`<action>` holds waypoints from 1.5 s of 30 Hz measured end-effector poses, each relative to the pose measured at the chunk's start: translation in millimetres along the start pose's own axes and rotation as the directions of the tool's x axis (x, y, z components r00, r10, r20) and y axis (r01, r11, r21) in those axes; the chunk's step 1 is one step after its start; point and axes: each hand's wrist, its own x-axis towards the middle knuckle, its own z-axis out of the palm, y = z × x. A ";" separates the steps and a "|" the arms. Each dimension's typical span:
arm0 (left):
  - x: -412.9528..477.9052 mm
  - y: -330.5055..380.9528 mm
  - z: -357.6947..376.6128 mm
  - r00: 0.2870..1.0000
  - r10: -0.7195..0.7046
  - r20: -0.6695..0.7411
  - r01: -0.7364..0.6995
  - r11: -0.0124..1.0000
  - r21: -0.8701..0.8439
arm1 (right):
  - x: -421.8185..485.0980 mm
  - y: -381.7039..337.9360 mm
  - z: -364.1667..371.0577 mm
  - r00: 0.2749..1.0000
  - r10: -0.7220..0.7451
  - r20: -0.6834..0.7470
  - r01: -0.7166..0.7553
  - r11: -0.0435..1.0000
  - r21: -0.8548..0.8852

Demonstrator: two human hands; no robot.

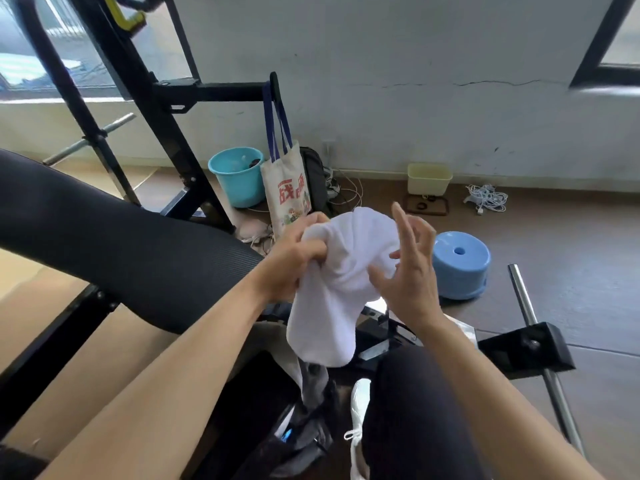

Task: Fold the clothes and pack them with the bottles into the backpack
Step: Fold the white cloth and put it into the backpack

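Head view: white cloth [332,289] is held up at mid-frame, bunched at the top and hanging loose below; its upper left edge is gripped by the left hand [294,258], fingers curled tight into the fabric; the right hand [410,275] is spread wide, fingers loosely bent, fingertips laid against the cloth's right side; a grey garment [313,379] is seen at six o'clock of the cloth, trailing down into a dark bag [304,445] by the person's leg; a printed tote bag [287,192] is hung at eleven o'clock, a teal bucket [239,178] is set at ten o'clock, and a blue stool [460,268] at three o'clock.
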 end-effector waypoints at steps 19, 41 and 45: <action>16.5 -83.4 17.1 0.992 0.013 -0.128 0.053 0.869 0.493 | 85.2 -6.8 -20.2 0.639 0.593 0.490 -0.749 0.335 0.572; 0.7 -74.5 31.1 0.972 0.107 -0.209 -0.006 0.902 0.432 | 49.4 -76.3 -94.8 0.968 0.237 0.086 -0.224 0.656 0.721; -40.6 -38.4 37.9 0.976 0.087 -0.200 -0.090 0.996 -0.008 | 40.4 -80.9 -67.7 0.962 0.235 0.142 -0.270 0.723 0.636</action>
